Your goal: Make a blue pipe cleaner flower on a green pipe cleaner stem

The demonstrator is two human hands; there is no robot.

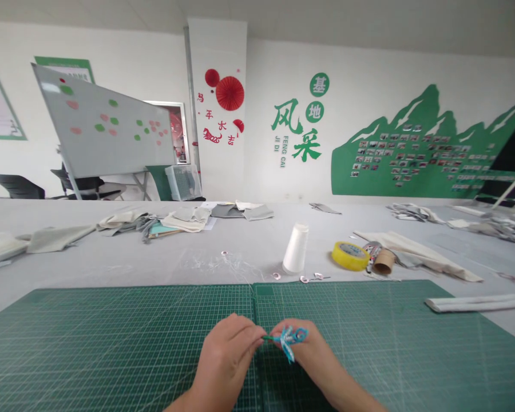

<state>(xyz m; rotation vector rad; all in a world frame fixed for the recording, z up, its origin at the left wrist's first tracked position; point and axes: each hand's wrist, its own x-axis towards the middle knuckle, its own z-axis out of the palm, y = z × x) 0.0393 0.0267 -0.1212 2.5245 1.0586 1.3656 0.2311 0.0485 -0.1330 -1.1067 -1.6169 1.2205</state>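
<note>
Low in the middle of the head view, my left hand [230, 356] is closed, its thumb and fingers pinching the green stem end of a small blue and white craft flower [288, 339]. Just to the right, my right hand [305, 343] is closed round the same piece beneath its blue loops, with some fingers hidden behind it. Both hands are nearly touching, above the seam between two green cutting mats [124, 337].
Behind the mats stand a white thread cone [296, 249], a yellow tape roll [351, 256] and a brown cardboard tube [384, 261]. A folded pale cloth strip [476, 303] lies on the right mat's edge. Fabric scraps [186, 218] lie farther back.
</note>
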